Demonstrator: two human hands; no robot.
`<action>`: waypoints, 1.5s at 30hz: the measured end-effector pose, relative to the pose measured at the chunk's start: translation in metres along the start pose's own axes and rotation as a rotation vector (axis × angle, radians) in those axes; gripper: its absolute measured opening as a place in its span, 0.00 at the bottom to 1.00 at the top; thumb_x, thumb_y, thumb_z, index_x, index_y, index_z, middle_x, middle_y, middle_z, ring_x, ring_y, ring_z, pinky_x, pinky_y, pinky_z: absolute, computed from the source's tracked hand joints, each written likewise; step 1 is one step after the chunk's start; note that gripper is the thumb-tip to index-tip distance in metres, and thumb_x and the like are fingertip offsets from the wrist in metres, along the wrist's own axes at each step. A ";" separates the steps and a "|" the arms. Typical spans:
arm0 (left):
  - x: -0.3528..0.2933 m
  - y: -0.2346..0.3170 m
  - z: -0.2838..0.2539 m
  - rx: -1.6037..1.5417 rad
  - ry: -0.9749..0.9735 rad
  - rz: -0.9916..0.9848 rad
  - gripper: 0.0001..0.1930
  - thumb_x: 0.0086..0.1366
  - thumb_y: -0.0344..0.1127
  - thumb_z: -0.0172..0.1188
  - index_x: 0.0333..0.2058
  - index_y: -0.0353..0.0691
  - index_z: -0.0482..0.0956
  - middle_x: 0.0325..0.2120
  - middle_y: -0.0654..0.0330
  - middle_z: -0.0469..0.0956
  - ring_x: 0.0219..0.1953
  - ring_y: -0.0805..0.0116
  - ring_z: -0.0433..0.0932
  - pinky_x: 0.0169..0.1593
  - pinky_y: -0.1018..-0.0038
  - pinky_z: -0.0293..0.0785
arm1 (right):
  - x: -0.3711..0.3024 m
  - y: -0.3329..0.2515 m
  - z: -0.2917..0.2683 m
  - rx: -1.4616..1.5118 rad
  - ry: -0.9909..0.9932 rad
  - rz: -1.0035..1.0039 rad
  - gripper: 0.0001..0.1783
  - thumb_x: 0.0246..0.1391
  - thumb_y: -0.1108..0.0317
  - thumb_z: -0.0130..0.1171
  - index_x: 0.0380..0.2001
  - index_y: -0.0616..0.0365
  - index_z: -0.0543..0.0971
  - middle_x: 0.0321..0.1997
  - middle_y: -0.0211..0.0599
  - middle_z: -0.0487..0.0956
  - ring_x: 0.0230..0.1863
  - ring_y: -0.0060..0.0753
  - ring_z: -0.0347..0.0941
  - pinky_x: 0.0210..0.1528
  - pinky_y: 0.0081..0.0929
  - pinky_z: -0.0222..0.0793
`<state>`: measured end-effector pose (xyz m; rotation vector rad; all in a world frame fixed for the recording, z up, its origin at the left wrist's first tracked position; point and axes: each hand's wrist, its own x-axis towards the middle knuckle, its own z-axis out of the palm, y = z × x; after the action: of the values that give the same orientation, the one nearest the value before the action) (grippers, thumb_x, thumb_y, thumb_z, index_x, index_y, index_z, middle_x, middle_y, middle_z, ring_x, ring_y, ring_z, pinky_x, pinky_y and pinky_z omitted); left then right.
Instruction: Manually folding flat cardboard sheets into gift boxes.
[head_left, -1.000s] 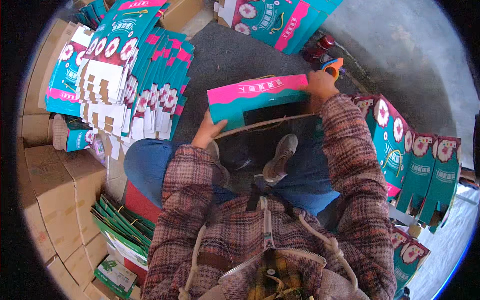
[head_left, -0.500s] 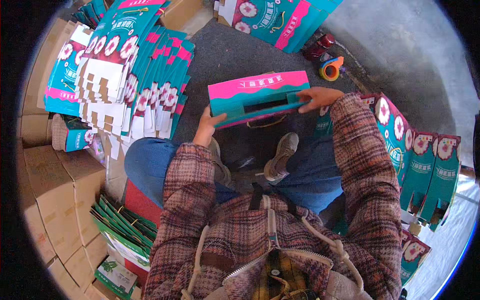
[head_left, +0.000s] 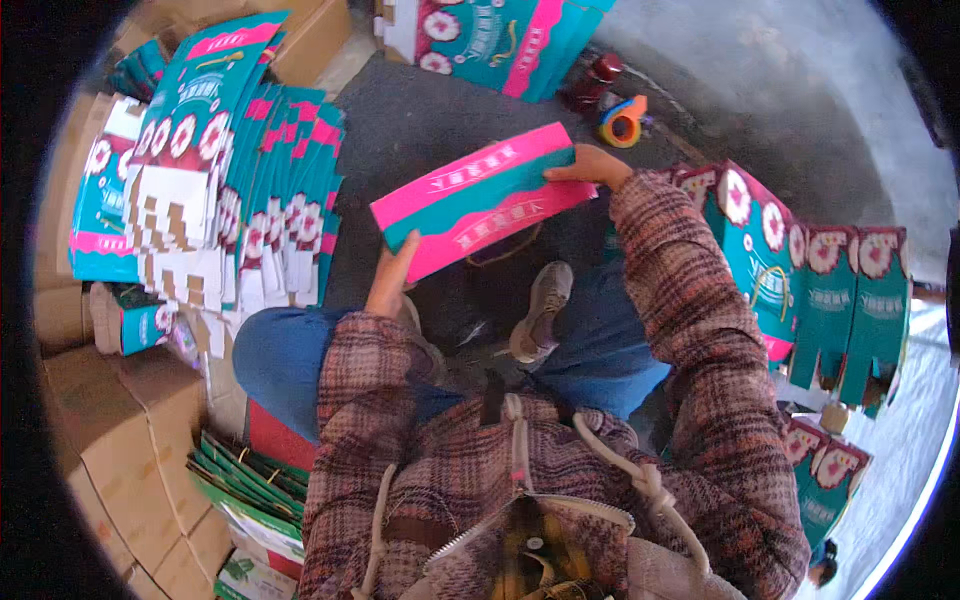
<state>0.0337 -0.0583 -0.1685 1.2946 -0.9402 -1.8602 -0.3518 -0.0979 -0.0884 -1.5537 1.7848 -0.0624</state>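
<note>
Where the pink-and-teal box (head_left: 485, 190) is: middle of frame, above center, right end tilted up; visible face closed over, contents hidden.
Left hand (head_left: 388, 275): partly closed on box's near left corner, thumb on top, other fingers out of sight.
Right hand (head_left: 595, 167): partly closed on its right end, fingers partly hidden.
Flat cartons (head_left: 195, 110): upper left, overlapping pile.
Teal boxes (head_left: 826, 305): right side, in a row; can't tell contents.
Brown cartons (head_left: 140, 450): lower left, packed together, contents hidden.
</note>
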 end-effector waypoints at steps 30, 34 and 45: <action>-0.153 0.035 0.344 0.864 -0.720 1.135 0.49 0.49 0.37 0.67 0.63 0.30 0.44 0.59 0.32 0.52 0.56 0.39 0.63 0.58 0.57 0.62 | -0.484 0.235 0.017 0.549 1.628 0.279 0.31 0.61 0.43 0.47 0.48 0.64 0.72 0.45 0.33 0.73 0.44 0.26 0.66 0.48 0.23 0.60; -0.149 0.032 0.351 0.848 -0.724 1.116 0.49 0.49 0.36 0.67 0.63 0.30 0.45 0.60 0.33 0.52 0.54 0.38 0.65 0.57 0.57 0.63 | -0.479 0.254 0.019 0.535 1.690 0.304 0.28 0.60 0.50 0.51 0.47 0.68 0.72 0.45 0.34 0.73 0.43 0.25 0.66 0.48 0.23 0.61; -0.136 0.030 0.355 0.836 -0.969 0.799 0.42 0.52 0.33 0.49 0.65 0.33 0.41 0.64 0.36 0.47 0.65 0.43 0.52 0.65 0.59 0.52 | -0.523 0.287 0.093 0.049 1.596 0.671 0.29 0.53 0.62 0.57 0.53 0.70 0.66 0.53 0.51 0.69 0.51 0.45 0.66 0.53 0.38 0.62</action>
<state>-0.2631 0.1042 0.0079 0.1289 -2.4665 -1.3724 -0.5505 0.4693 -0.0359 -0.5992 3.3081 -1.2764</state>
